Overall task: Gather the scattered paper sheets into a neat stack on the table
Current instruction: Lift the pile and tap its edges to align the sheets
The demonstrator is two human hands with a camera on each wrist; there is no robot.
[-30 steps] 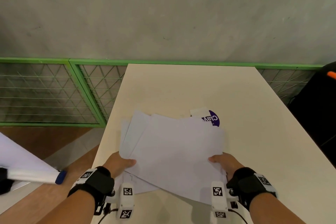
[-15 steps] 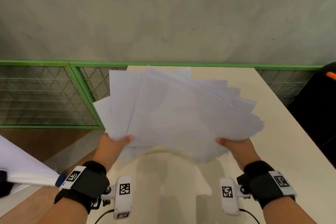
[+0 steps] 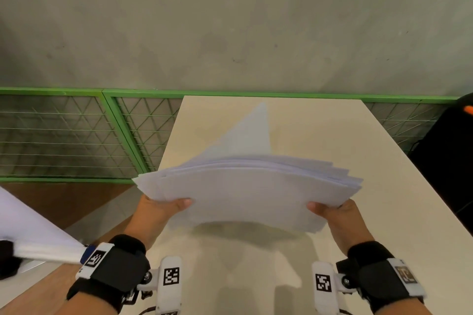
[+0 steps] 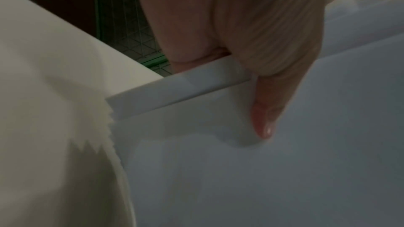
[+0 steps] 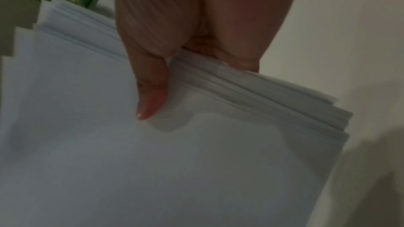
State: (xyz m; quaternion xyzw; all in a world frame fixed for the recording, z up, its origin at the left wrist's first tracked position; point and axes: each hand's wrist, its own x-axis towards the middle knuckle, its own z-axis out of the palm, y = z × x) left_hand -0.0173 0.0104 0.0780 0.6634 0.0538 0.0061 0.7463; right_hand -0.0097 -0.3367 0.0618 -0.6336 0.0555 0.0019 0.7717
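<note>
A bundle of several white paper sheets [image 3: 250, 194] hangs in the air above the cream table [image 3: 332, 140], bowed upward in the middle, its edges fanned and uneven. One sheet [image 3: 245, 135] sticks up at the back as a pointed corner. My left hand [image 3: 163, 208] pinches the bundle's left side, thumb on top and fingers hidden beneath. My right hand [image 3: 335, 211] pinches the right side the same way. In the left wrist view the thumb lies flat on the top paper sheets [image 4: 262, 170]. The right wrist view shows the stepped edges of the paper sheets [image 5: 262, 92] beside the thumb.
A green mesh railing [image 3: 76, 135] runs behind and left of the table, with a grey wall beyond. At the left edge lies a white roll with a blue end [image 3: 51, 250]. A black object with an orange spot [image 3: 450, 156] stands at the right.
The sheets were lifted off the table a second ago and stood tilted up towards me; now the bundle has tipped down closer to level and bows between both hands. The purple-printed item is out of sight.
</note>
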